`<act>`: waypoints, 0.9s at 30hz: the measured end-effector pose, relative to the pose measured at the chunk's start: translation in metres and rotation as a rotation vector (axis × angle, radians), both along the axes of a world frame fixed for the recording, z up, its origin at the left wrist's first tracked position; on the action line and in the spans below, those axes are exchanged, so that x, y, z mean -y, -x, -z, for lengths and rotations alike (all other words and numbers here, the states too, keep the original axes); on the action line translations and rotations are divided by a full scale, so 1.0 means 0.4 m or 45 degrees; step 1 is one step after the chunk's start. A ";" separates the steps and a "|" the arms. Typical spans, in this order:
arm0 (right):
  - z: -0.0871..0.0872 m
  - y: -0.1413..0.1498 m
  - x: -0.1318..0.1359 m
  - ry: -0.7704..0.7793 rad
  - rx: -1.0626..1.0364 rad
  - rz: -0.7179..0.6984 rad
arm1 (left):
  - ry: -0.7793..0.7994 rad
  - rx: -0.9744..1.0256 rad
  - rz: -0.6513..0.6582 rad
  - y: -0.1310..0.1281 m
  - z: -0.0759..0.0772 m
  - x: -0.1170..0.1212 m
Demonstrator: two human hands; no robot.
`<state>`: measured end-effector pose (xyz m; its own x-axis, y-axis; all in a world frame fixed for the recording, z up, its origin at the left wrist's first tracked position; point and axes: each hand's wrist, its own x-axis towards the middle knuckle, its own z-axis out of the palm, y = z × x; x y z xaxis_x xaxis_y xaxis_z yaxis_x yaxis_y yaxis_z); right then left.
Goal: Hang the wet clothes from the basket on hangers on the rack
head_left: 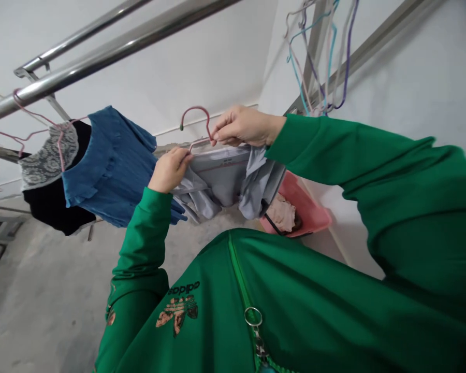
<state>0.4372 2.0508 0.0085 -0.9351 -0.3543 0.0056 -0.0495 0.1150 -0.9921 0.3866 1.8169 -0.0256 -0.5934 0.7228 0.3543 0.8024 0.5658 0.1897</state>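
Two bare hands belonging to one person, sleeved in one green Adidas track jacket (pixel 295 305) with one ring zip pull (pixel 253 316). Left hand (pixel 170 169) and right hand (pixel 245 126) stand just apart, raised before the chest, both clamped at the top edge of one pale grey garment (pixel 213 178); the right hand also pinches one pink coated-wire hanger (pixel 194 116), hook upward. Garment judged light, soft and limp, best taken at collar or shoulders. Beyond: one pink basket (pixel 295 207) holding one beige cloth (pixel 281 213); one concrete floor (pixel 50 311); one blue velvet top (pixel 112 166) and one black lace-collared garment (pixel 50 178), hanging together; two steel rails (pixel 101 61); one tangled bunch of coloured hangers (pixel 318 57), count unclear.
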 end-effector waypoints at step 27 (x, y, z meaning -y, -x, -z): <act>0.136 0.018 -0.059 0.438 0.228 0.673 | -0.326 -0.355 -0.514 -0.015 0.057 0.052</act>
